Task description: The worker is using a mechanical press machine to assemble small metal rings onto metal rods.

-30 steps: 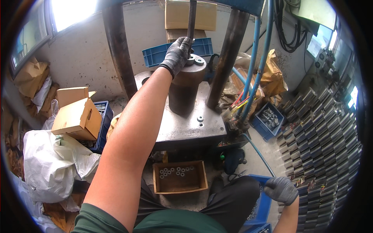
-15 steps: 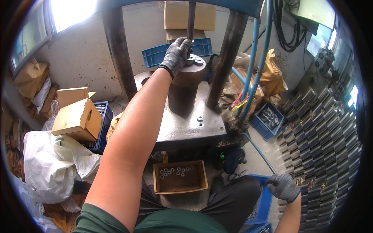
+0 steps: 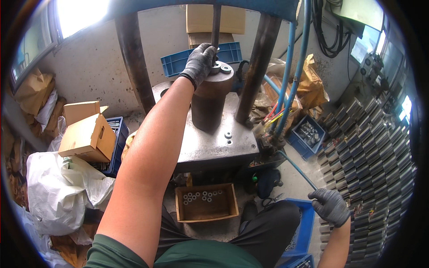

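My left hand (image 3: 201, 61), in a grey knit glove, reaches up to the lower end of the vertical steel rod (image 3: 216, 24). Its fingers are curled closed there, and they hide whatever lies within them. Just below, two metal rings, one of them this washer-like ring (image 3: 225, 69), lie on top of the thick steel cylinder (image 3: 208, 107). The cylinder stands on the press's metal plate (image 3: 196, 152). At the lower right, my gloved right hand (image 3: 330, 207) is closed at the end of a thin blue lever (image 3: 297, 169).
Dark posts (image 3: 259, 67) flank the cylinder. A small ring (image 3: 228, 135) lies on the plate. Below stands a wooden box (image 3: 208, 214) with several rings. Blue crates (image 3: 308, 136) and stacked metal pieces (image 3: 366, 178) fill the right; a cardboard box (image 3: 87, 138) and white sack (image 3: 58, 192) sit left.
My right hand has risen slightly with the lever's end, and its fingers look a little looser. My left hand stays at the rod's lower end. The whole view has shifted slightly.
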`<state>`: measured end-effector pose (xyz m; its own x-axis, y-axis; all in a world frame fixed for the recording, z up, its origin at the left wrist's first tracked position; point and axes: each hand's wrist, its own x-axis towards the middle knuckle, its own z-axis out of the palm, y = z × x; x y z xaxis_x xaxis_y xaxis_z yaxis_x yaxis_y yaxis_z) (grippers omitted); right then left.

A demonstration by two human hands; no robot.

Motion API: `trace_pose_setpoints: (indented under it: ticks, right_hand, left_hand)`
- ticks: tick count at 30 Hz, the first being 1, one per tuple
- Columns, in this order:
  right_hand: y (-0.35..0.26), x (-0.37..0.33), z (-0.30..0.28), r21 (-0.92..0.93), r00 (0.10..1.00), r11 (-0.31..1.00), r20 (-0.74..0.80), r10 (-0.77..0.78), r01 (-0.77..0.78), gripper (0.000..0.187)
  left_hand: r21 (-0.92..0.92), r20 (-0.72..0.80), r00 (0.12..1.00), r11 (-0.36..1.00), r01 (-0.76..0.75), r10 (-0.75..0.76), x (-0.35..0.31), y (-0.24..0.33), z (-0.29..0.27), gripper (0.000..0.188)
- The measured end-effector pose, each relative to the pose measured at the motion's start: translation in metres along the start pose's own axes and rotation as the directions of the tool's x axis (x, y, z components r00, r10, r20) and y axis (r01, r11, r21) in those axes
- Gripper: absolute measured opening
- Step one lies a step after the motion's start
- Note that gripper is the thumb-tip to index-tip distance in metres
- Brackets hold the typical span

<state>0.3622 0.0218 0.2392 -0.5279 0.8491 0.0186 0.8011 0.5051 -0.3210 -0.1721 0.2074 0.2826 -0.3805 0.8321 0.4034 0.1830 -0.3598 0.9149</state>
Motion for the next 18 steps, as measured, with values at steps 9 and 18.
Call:
trace_pose_setpoints:
  ticks: [9,18]
  right_hand:
    - [0.0025,-0.0025,0.0003,0.041,0.998,0.998,-0.002,0.058,-0.058,0.024]
    - [0.0011,-0.0010,-0.0014,0.061,0.997,0.997,0.062,0.043,-0.047,0.023]
  left_hand:
    - [-0.024,-0.016,1.000,1.000,0.018,-0.018,0.0028,-0.0007,0.0011,0.028]
    - [-0.007,-0.012,1.000,1.000,0.003,-0.003,0.0026,-0.0014,0.0013,0.028]
